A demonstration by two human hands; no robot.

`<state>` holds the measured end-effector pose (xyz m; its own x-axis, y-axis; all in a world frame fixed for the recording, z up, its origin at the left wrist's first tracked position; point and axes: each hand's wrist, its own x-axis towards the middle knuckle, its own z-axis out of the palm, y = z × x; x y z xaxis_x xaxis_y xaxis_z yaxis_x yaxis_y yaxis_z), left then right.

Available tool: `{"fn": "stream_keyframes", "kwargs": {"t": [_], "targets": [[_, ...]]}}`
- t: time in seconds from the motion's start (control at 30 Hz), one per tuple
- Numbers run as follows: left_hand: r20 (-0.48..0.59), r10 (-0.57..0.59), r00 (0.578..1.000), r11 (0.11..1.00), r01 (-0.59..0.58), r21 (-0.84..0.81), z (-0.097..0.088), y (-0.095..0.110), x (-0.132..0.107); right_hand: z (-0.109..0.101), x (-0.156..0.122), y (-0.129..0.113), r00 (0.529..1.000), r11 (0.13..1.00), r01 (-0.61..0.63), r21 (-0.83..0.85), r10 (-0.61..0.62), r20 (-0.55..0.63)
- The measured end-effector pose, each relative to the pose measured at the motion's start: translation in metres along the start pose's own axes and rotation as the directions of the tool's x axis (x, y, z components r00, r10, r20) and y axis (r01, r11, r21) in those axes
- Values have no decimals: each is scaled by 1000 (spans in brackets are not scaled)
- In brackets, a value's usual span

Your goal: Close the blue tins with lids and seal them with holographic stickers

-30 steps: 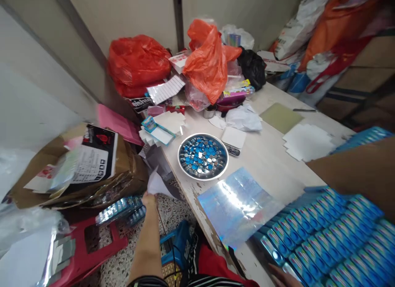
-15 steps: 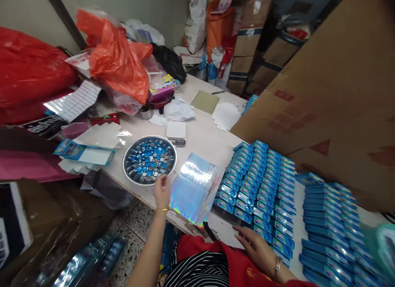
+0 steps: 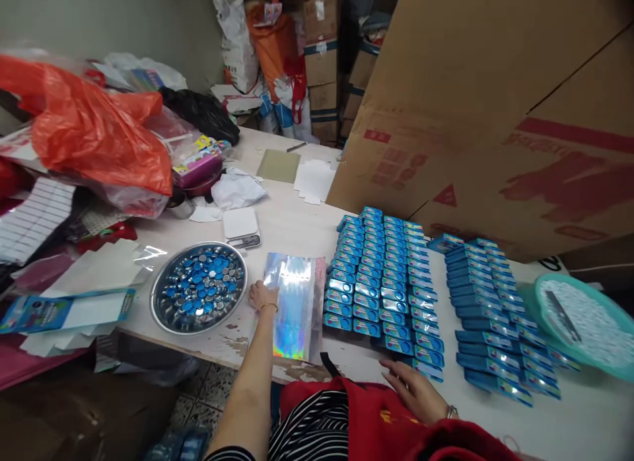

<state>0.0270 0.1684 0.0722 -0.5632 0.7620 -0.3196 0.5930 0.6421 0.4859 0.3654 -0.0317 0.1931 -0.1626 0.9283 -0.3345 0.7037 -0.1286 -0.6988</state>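
Note:
My left hand (image 3: pixel 262 296), with a gold bangle at the wrist, rests at the left edge of a shiny holographic sheet (image 3: pixel 292 316). Its fingers are curled down, and whatever lies under them is hidden. Just left of it stands a round metal bowl (image 3: pixel 154 309) of small blue and silver discs. My right hand (image 3: pixel 416 390) has its fingers stretched out, holding nothing, at the table's front edge. Beside it stand close rows of blue printed packages (image 3: pixel 381 276).
More blue packages (image 3: pixel 488 316) stand to the right, beside a turquoise basin (image 3: pixel 537 296) of white pieces. A large cardboard box (image 3: pixel 475 117) walls off the back right. A small white scale (image 3: pixel 240 226) sits behind the bowl. Orange bags (image 3: pixel 99 137) crowd the left.
The view has swung right. My left hand has moved from the bowl's rim to the left edge of the holographic sheet. My right hand stays about where it was.

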Motion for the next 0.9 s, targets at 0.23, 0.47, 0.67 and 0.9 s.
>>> {"fn": "stream_keyframes", "kwargs": {"t": [0.23,0.47,0.67,0.9], "targets": [[5,250,968,930,-239,-280,-34,0,-22,-3,27,-17,998,998,64,-10,-64,-2],[-19,394,919,534,-246,-809,-138,28,-57,-53,140,-125,831,912,321,-256,-401,-387],[78,449,890,462,-157,-873,-193,48,-94,-74,190,-233,696,814,501,-293,-580,-422],[123,455,882,429,-96,-898,-204,46,-107,-80,179,-237,815,781,575,242,-521,-255]]}}
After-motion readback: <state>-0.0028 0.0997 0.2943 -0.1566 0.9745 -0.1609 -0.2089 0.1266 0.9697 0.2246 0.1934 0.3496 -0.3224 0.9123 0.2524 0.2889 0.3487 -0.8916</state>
